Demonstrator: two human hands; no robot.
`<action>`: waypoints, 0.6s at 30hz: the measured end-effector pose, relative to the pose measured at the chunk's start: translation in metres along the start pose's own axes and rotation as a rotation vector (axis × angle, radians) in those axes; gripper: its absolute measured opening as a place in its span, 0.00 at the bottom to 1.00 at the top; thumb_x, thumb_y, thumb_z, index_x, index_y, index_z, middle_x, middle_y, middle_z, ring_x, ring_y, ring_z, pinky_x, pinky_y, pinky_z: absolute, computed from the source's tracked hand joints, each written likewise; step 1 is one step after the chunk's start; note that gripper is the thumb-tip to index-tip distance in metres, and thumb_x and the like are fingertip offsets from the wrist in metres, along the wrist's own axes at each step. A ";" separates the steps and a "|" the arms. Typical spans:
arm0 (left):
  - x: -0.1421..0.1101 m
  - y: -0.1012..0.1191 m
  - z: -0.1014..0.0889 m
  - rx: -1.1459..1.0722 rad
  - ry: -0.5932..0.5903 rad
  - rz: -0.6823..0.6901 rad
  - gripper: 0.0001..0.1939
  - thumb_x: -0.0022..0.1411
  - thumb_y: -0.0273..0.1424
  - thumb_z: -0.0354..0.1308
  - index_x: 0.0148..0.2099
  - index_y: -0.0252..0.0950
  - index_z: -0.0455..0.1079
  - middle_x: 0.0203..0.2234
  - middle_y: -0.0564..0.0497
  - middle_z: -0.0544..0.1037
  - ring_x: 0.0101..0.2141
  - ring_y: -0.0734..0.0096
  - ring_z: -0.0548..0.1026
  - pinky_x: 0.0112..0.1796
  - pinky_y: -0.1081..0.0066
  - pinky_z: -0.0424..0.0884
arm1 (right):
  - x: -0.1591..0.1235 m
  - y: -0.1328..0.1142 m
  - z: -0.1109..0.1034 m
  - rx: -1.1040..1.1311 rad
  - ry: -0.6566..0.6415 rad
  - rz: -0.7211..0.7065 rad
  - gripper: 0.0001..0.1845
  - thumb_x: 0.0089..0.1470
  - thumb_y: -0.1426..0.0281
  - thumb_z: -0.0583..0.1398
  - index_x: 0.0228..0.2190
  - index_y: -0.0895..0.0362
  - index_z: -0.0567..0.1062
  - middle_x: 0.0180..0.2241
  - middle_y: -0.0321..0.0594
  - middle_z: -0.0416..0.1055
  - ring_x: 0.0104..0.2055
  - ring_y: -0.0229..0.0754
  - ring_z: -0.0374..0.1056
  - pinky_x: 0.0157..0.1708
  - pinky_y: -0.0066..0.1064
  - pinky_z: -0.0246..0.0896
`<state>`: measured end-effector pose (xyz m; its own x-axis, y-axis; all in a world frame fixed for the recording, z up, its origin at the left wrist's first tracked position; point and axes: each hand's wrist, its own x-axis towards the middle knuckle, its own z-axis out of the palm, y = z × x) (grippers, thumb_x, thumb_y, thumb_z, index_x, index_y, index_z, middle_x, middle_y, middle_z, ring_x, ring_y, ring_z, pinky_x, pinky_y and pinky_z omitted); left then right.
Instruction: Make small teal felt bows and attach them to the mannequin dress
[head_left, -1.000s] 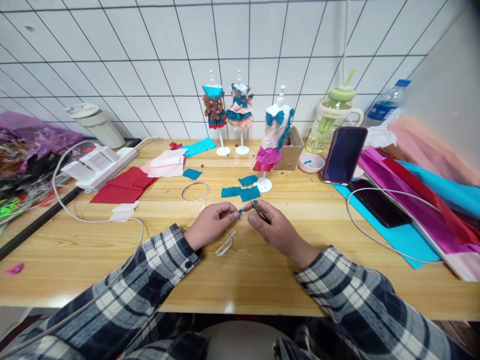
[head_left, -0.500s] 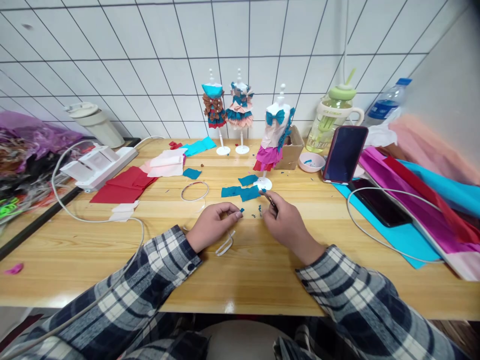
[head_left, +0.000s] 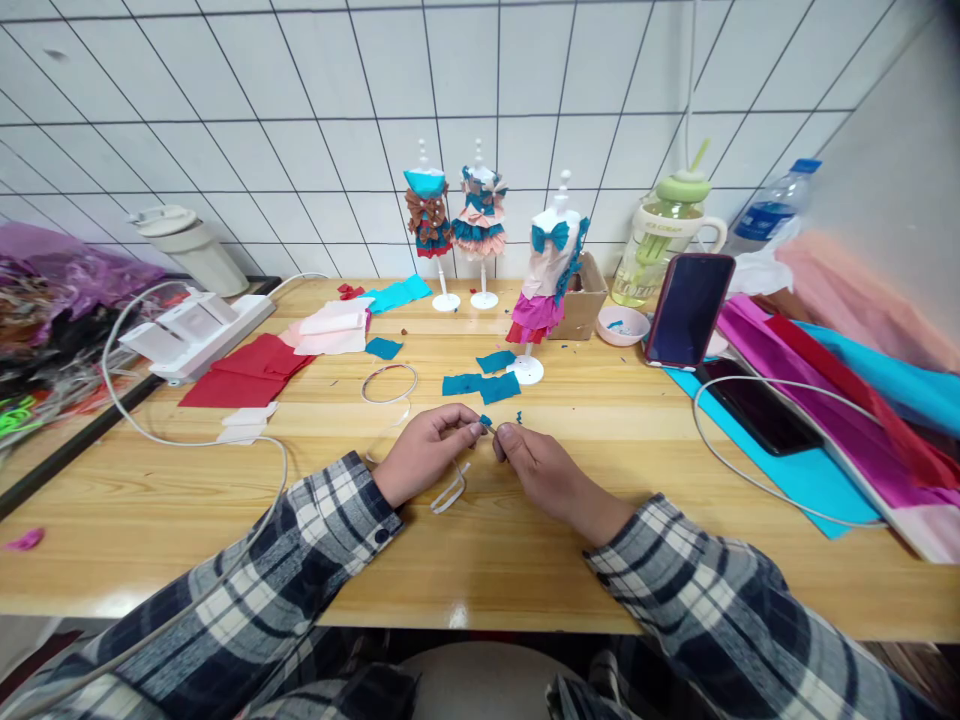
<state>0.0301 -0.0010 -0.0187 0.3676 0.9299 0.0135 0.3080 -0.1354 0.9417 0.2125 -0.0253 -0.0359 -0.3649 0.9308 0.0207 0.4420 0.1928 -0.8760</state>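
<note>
The left hand (head_left: 429, 452) pinches a small blue piece (head_left: 486, 421) above the table (head_left: 480, 570), nearer its front edge than the blue strips (head_left: 481, 385); the right hand (head_left: 551, 475) has thumb and finger pressed together just beside it, their grip's contents unclear

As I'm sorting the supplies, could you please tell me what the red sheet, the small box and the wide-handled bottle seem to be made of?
The red sheet looks like matte crepe or tissue paper, given its creases. The box seems plain brown cardboard, with dull, stiff walls. The bottle is clear and glossy, its liquid showing through: plastic or glass.
</note>
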 end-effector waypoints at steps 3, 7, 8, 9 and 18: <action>0.000 0.000 0.000 0.031 -0.004 0.012 0.12 0.59 0.38 0.57 0.32 0.34 0.69 0.27 0.53 0.73 0.30 0.72 0.69 0.37 0.72 0.66 | 0.001 0.000 0.000 0.000 0.009 -0.010 0.23 0.64 0.55 0.40 0.25 0.54 0.62 0.24 0.33 0.61 0.29 0.38 0.58 0.32 0.30 0.52; 0.000 -0.001 -0.001 0.028 0.035 0.028 0.12 0.59 0.39 0.57 0.33 0.34 0.69 0.27 0.52 0.73 0.31 0.71 0.69 0.37 0.71 0.67 | 0.002 0.003 0.000 -0.001 0.062 0.025 0.24 0.64 0.54 0.40 0.24 0.54 0.61 0.23 0.33 0.61 0.28 0.38 0.58 0.32 0.30 0.52; 0.000 -0.001 -0.001 0.025 0.040 0.030 0.12 0.59 0.39 0.57 0.33 0.34 0.69 0.27 0.52 0.73 0.31 0.71 0.69 0.37 0.71 0.67 | 0.002 0.003 0.000 -0.001 0.062 0.033 0.24 0.64 0.54 0.40 0.24 0.54 0.61 0.23 0.33 0.61 0.28 0.38 0.58 0.32 0.30 0.52; 0.000 -0.001 -0.001 0.024 0.038 0.031 0.12 0.59 0.40 0.57 0.33 0.34 0.69 0.27 0.52 0.73 0.31 0.71 0.69 0.37 0.71 0.67 | 0.002 0.004 0.000 -0.002 0.054 0.037 0.24 0.64 0.54 0.40 0.24 0.54 0.62 0.23 0.33 0.61 0.28 0.38 0.58 0.32 0.30 0.52; -0.001 -0.002 -0.001 0.037 -0.025 0.037 0.12 0.60 0.38 0.57 0.32 0.34 0.70 0.28 0.52 0.73 0.31 0.71 0.69 0.37 0.71 0.66 | 0.002 0.006 0.002 -0.004 -0.003 0.000 0.24 0.64 0.54 0.41 0.24 0.54 0.61 0.23 0.33 0.62 0.28 0.38 0.58 0.32 0.30 0.51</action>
<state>0.0286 -0.0014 -0.0203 0.4015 0.9150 0.0394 0.3254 -0.1827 0.9278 0.2128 -0.0226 -0.0419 -0.3674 0.9299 0.0195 0.4448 0.1941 -0.8743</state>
